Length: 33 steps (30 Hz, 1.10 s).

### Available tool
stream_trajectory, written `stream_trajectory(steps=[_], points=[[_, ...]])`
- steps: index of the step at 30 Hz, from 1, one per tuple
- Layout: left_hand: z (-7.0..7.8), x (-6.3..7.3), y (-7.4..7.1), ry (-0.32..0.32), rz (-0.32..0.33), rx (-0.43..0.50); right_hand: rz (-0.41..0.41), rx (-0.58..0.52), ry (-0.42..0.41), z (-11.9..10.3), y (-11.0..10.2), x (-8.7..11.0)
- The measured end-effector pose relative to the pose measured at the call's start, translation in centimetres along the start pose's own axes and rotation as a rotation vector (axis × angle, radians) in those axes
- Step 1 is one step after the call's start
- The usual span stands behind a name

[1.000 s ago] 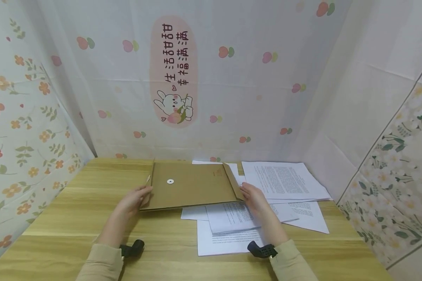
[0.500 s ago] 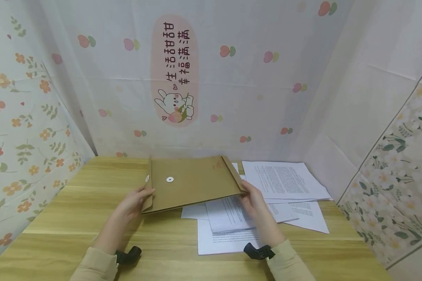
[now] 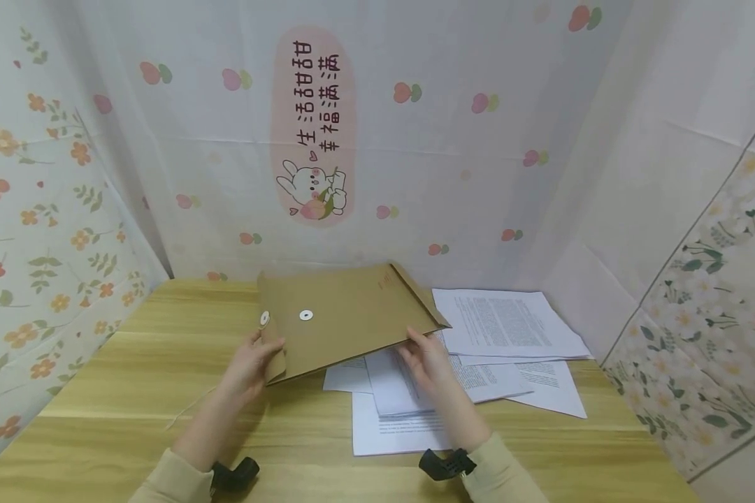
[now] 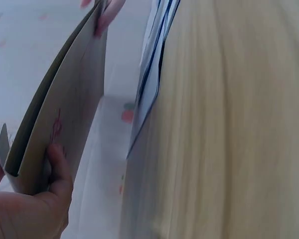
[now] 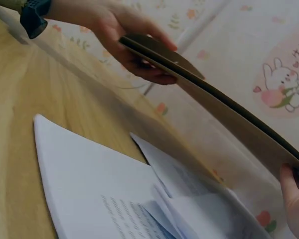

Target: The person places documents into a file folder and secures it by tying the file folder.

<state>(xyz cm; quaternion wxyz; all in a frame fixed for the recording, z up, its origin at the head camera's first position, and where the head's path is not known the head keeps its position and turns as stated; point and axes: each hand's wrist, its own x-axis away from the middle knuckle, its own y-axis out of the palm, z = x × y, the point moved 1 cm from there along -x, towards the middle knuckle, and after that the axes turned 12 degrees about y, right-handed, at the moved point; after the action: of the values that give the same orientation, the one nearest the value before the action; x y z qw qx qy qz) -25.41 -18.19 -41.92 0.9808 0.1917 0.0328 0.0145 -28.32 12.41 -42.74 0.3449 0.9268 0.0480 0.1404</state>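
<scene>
Both hands hold a brown kraft document envelope [image 3: 346, 314], raised off the table and tilted. My left hand [image 3: 252, 363] grips its left end at the narrow flap, fingers on top; in the left wrist view the thumb [image 4: 60, 162] presses the underside. My right hand [image 3: 429, 363] pinches the near long edge, right of the middle. One white button disc [image 3: 305, 315] sits on the envelope's face, another disc [image 3: 264, 318] on the flap. A thin pale string [image 3: 189, 409] trails by the left forearm. Seen edge-on in the right wrist view, the envelope [image 5: 229, 109] is thin, with a dark gap along its edge.
Printed sheets [image 3: 403, 433] lie overlapping on the wooden table [image 3: 119, 391], beneath and right of the envelope. A thicker paper stack [image 3: 509, 325] lies at the back right. Patterned curtains [image 3: 465, 209] enclose the back and sides.
The envelope has tilted, its right end rising and its far edge lifting. My right hand has slid from the right end onto the near edge. The left flap now shows its disc face-on.
</scene>
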Motion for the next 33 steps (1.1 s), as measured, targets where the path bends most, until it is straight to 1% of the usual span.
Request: stream_trajectory(steps=[3,6,8,11,14,19,21,23,26,28,30,33], points=[[-0.5,0.3,1.0,0.014,0.04,0.01,-0.006,0.041,-0.002,1.3,0.8,0.2],[-1.1,0.6,1.8,0.016,0.056,0.007,-0.051,0.112,0.012,2.4,1.5,0.4],[-1.3,0.6,1.9,0.011,0.059,0.011,-0.083,0.145,0.017,3.0,1.9,0.6],[-1.3,0.6,1.7,0.009,0.046,0.011,-0.096,0.167,0.023,3.7,2.2,0.7],[-0.9,0.3,1.1,0.004,0.004,0.008,-0.093,0.177,0.014,3.9,2.3,0.7],[0.0,0.0,-0.1,0.001,-0.063,0.034,-0.079,0.206,0.013,3.8,2.2,0.7],[0.3,-0.1,-0.7,0.004,-0.054,0.038,-0.071,0.222,0.021,3.7,2.1,0.6],[0.6,-0.1,-1.4,0.002,-0.049,0.002,-0.07,0.244,0.032,3.5,2.0,0.6],[1.0,-0.4,-2.4,-0.001,0.005,0.004,-0.087,0.29,0.046,3.3,2.0,0.7],[1.3,-0.5,-3.0,0.001,0.033,0.036,-0.105,0.324,0.047,3.2,2.0,0.7],[1.7,-0.6,-3.6,0.001,0.061,0.096,-0.118,0.345,0.047,3.1,1.9,0.7],[2.1,-0.6,-4.4,-0.003,0.067,0.166,-0.132,0.38,0.041,2.9,1.9,0.5]])
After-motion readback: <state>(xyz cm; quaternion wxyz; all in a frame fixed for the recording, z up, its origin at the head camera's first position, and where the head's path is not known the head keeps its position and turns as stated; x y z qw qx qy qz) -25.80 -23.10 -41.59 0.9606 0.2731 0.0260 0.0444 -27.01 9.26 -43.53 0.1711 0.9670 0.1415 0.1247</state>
